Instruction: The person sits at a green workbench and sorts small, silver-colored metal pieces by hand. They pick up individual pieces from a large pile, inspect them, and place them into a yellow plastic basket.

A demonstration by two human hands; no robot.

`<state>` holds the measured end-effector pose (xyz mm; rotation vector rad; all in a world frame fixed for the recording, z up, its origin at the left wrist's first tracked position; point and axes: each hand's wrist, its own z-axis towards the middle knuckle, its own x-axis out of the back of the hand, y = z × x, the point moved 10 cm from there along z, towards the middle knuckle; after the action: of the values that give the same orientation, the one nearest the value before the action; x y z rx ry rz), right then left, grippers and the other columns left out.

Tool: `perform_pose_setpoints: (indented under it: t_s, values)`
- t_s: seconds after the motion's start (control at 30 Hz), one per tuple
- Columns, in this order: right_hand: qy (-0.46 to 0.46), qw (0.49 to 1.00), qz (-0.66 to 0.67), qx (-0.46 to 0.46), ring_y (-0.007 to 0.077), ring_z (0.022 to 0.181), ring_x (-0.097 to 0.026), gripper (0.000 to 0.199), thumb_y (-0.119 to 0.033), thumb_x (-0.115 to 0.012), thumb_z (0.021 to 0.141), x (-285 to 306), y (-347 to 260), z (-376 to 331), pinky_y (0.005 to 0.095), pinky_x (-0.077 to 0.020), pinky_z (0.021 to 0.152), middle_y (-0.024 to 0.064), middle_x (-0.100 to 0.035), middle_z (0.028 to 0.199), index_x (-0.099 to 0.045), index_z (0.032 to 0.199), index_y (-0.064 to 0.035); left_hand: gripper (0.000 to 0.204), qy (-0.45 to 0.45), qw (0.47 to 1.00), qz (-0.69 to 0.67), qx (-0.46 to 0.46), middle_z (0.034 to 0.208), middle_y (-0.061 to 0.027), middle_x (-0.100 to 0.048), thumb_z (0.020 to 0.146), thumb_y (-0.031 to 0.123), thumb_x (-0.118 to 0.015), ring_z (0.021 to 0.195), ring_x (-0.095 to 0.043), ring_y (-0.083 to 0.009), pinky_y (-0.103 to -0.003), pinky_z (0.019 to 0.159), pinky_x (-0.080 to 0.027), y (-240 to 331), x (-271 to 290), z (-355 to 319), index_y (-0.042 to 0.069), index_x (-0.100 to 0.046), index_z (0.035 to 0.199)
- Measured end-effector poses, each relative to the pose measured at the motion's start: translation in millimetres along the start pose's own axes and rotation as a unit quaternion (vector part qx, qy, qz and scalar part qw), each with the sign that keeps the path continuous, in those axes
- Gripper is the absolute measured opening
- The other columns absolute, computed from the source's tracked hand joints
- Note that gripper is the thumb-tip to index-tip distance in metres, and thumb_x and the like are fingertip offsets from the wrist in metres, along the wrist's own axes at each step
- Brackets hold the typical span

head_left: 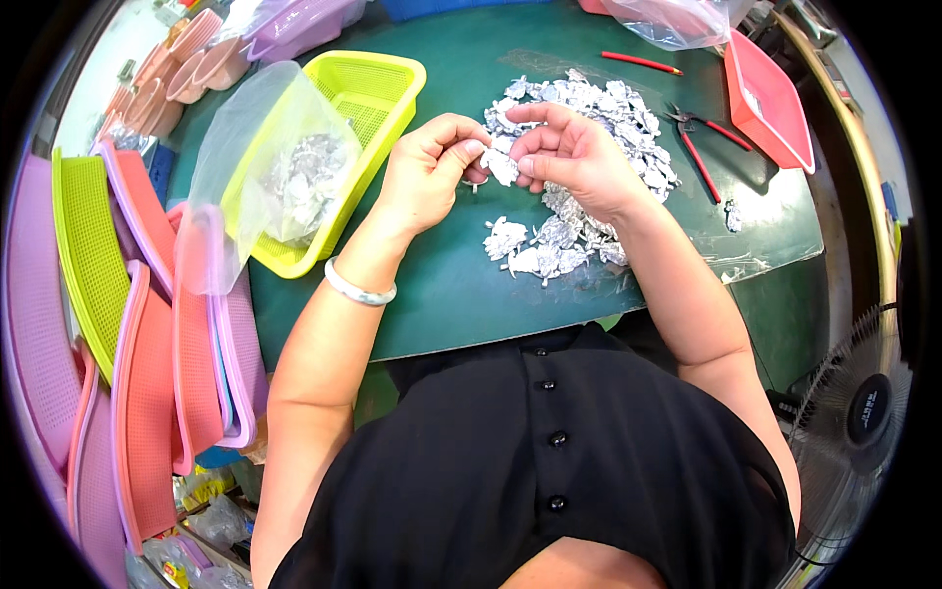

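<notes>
My left hand (424,169) is closed, with thumb and fingertips pinching a small silvery-grey piece (502,167) of irregular outline. On its other side, my right hand (579,162) has its thumb and curled fingers at the piece's edge, and the index finger arches above. Exactly where the right fingertips grip is partly hidden. Beneath and beyond my right hand spreads a heap of similar silvery pieces (628,118), some flat and roughly turtle-shaped. A smaller cluster (549,250) lies nearer the table's front edge.
A lime-green basket (407,79) holds a clear plastic bag (221,147) of silvery pieces at left. Red-handled pliers (699,162), a red pen (640,64) and a pink tray (770,108) lie right on the green table (432,304). Stacked baskets (147,393) flank the left; a fan (854,422) stands right.
</notes>
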<state>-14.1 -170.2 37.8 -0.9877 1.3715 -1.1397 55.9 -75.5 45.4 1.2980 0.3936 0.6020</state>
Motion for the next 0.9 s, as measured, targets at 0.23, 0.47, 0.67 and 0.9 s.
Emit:
perform_pose_setpoints:
  t_s: [0.23, 0.47, 0.67, 0.9]
  values:
    - [0.001, 0.997, 0.075, -0.028, 0.0148, 0.071, -0.059, 0.042, 0.000, -0.059, 0.077, 6, 15, 0, 0.0245, -0.0461, 0.061, 0.0072, -0.058, 0.084, -0.043, 0.117, 0.0022, 0.008, -0.012, 0.996, -0.084, 0.006, 0.080, -0.0023, -0.058, 0.086, 0.004, -0.051, 0.068, -0.055, -0.0082, -0.021, 0.062, -0.047, -8, -7, 6, 0.001, -0.057, 0.091]
    - [0.000, 0.996, 0.074, -0.039, 0.0154, 0.070, -0.059, 0.044, 0.001, -0.059, 0.076, 2, 21, 1, 0.0245, -0.0463, 0.061, 0.0078, -0.058, 0.083, -0.042, 0.117, 0.0042, 0.010, -0.005, 0.990, -0.130, 0.048, 0.087, -0.0036, -0.059, 0.086, 0.003, -0.051, 0.073, -0.054, -0.0087, -0.022, 0.063, -0.047, -23, -5, 1, 0.002, -0.056, 0.095]
    - [0.004, 0.997, 0.061, -0.044, 0.0154, 0.068, -0.059, 0.046, 0.001, -0.060, 0.075, 0, 21, 1, 0.0250, -0.0462, 0.060, 0.0075, -0.058, 0.081, -0.042, 0.117, 0.0046, 0.010, 0.000, 0.987, -0.148, 0.067, 0.087, -0.0040, -0.059, 0.086, 0.003, -0.051, 0.071, -0.053, -0.0090, -0.022, 0.063, -0.046, -27, -5, -1, 0.001, -0.056, 0.095]
    - [0.008, 0.996, 0.066, -0.050, 0.0149, 0.068, -0.058, 0.046, 0.001, -0.060, 0.074, 0, 22, 0, 0.0247, -0.0458, 0.059, 0.0071, -0.058, 0.079, -0.042, 0.116, 0.0043, 0.012, 0.014, 0.981, -0.172, 0.089, 0.085, -0.0048, -0.060, 0.085, 0.003, -0.052, 0.070, -0.054, -0.0088, -0.021, 0.062, -0.046, -28, -7, -3, 0.001, -0.056, 0.097]
